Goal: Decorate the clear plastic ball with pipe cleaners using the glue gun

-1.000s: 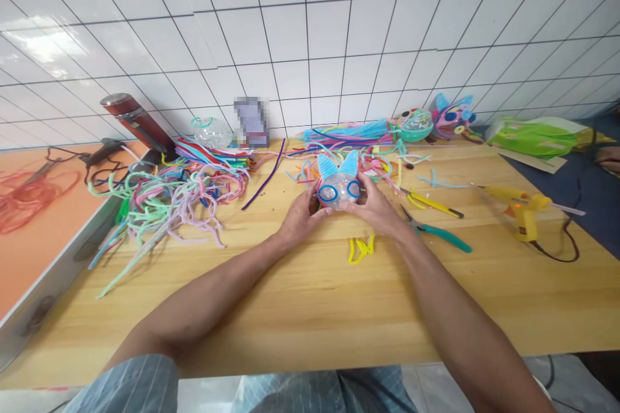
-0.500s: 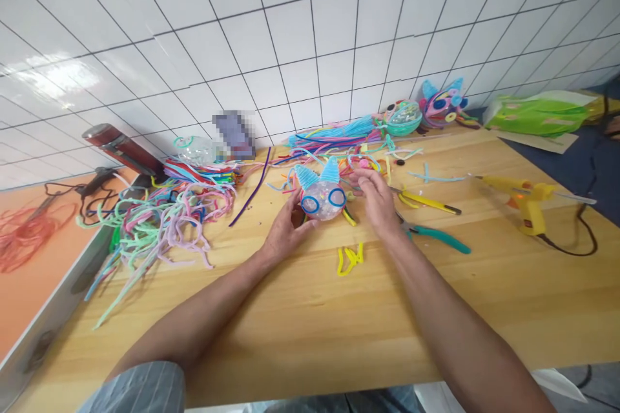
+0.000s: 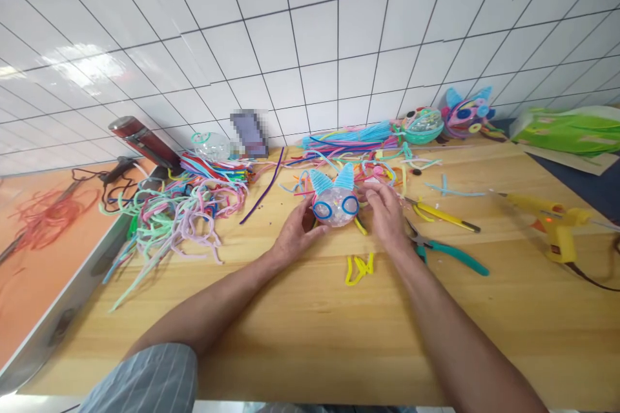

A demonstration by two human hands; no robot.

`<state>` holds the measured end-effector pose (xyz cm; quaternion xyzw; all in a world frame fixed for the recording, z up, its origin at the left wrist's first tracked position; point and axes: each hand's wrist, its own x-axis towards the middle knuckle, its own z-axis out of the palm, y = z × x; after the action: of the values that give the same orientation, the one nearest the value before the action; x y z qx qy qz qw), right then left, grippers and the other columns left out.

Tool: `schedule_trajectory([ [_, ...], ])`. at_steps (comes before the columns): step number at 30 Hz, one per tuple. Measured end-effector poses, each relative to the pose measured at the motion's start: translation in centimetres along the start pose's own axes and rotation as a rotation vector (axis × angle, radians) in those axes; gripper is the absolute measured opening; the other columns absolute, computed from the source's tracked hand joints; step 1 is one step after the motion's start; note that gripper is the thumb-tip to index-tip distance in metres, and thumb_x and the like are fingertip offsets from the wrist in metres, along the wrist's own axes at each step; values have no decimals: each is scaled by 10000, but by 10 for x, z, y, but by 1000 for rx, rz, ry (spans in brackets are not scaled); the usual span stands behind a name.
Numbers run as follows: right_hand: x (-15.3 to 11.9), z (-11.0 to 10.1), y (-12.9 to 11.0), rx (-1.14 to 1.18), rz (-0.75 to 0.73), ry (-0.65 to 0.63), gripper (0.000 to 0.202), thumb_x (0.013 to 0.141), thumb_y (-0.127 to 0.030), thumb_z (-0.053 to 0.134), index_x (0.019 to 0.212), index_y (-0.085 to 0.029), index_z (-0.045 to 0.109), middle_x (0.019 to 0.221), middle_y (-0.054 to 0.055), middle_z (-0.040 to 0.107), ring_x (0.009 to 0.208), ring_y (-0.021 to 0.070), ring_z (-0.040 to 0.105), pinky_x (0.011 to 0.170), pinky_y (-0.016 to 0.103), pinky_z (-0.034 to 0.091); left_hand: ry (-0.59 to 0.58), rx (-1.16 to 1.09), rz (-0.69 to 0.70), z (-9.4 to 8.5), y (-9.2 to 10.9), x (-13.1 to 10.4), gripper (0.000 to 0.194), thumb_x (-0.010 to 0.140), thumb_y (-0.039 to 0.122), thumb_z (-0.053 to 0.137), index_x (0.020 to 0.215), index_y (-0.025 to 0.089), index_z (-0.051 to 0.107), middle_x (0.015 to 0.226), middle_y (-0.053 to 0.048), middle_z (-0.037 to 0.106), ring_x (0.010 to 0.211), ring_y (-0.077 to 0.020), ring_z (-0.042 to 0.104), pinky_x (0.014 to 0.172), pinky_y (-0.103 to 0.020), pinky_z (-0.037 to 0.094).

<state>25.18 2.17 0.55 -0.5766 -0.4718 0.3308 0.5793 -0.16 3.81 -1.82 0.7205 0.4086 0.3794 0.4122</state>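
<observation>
Ears point(image 3: 325, 184) of ribbed light blue rise from the top of a clear ball point(image 3: 335, 208), their tips aimed away from the wearer, toward the tiled wall point(image 3: 314, 32). From my remote seat I see the ball resting on the wooden table point(image 3: 310, 335), between the two hands, its front with two dark-blue rings point(image 3: 321, 217) facing back toward the wearer and me. Its visible breadth runs left to right, nearly level; I cannot tell its depth, so I will not name a true long axis. The left hand point(image 3: 295, 232) curves round the ball's left side, thumb spread from the fingers and reaching along the lower edge; how firmly it touches, I cannot tell. The right hand point(image 3: 388, 214) sits just beside the ball's right side, slightly apart, its fingers close together and bent; I cannot tell whether the tips pinch anything. Bent yellow pieces point(image 3: 359, 271) lie on the near side of the ball. Right of the right hand, I have teal-handled pliers point(image 3: 458, 257), a yellow pen-like tool point(image 3: 448, 215) and, farther off, a yellow glue gun point(image 3: 557, 226).
</observation>
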Motion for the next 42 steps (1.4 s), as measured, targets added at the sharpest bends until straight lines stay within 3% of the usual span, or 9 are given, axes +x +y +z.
schedule_trajectory([
  [14,-6,2,-8,20,13,45,383,1019,-601,589,1136,-279,758,1130,97,865,969,321,790,821,476,652,12,46,-13,-4,-9,-4,984,911,603,915,1724,238,497,1644,-211,681,1533,-409,658,1348,-633,478],
  [20,-8,1,-10,-44,-14,13,460,1048,-726,580,1121,-312,766,1160,91,856,1057,352,780,913,515,652,3,33,1,-1,-2,-2,954,957,637,862,1729,221,487,1636,-215,687,1492,-403,692,1301,-627,531],
  [26,-9,0,-1,-130,-37,8,560,1055,-817,539,1135,-316,774,1136,85,847,1135,369,755,996,529,638,7,117,34,-1,3,4,978,866,571,973,1685,245,549,1625,-184,708,1513,-416,682,1322,-612,527],
  [37,-11,1,0,-176,-92,58,513,1079,-756,526,1153,-300,751,1214,109,835,1236,369,729,1134,584,580,-4,152,82,1,2,8,985,868,466,977,1703,231,511,1683,-199,660,1562,-422,649,1341,-616,518],
  [42,-17,-4,-2,-202,-128,111,483,1111,-695,497,1216,-282,725,1295,149,809,1206,376,752,1144,621,559,-40,121,77,-3,5,-3,963,930,490,927,1736,237,466,1690,-186,657,1564,-396,651,1346,-566,524],
])
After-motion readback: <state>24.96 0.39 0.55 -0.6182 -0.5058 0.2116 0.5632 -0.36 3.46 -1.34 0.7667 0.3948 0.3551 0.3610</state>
